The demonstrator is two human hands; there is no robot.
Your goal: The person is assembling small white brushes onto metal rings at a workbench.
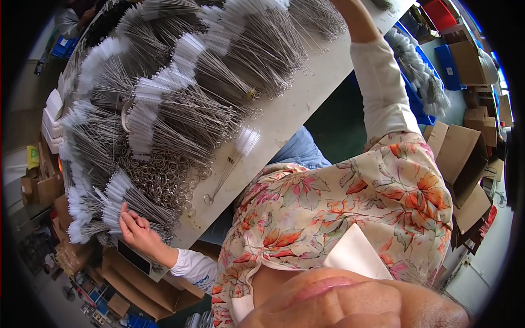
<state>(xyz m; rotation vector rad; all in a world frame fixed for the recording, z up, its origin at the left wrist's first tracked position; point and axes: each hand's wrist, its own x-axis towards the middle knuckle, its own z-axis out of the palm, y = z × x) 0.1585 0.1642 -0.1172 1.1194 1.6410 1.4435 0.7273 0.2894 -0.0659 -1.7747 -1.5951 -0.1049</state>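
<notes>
Apparently sorting or gathering ring-ended wire bottle brushes (188,104), massed in rows across the table (322,98). Reaching with the left hand (139,232) to the white bristles (116,190) of the lowest bundle, just beside a heap of metal rings (169,177). Bent and close together at the fingers; cannot tell whether clamped on a brush or only resting against the bristles. Needed next, as a judgement: a light pinch, with stems kept from snagging on neighbours. Set apart near the table's edge: a small brush cluster (246,143). Cut off at the upper edge beyond the right forearm (358,22): the right hand, so grip unknown. Hard to make out below the left wrist: a dark flat rectangle (134,257), possibly a screen.
</notes>
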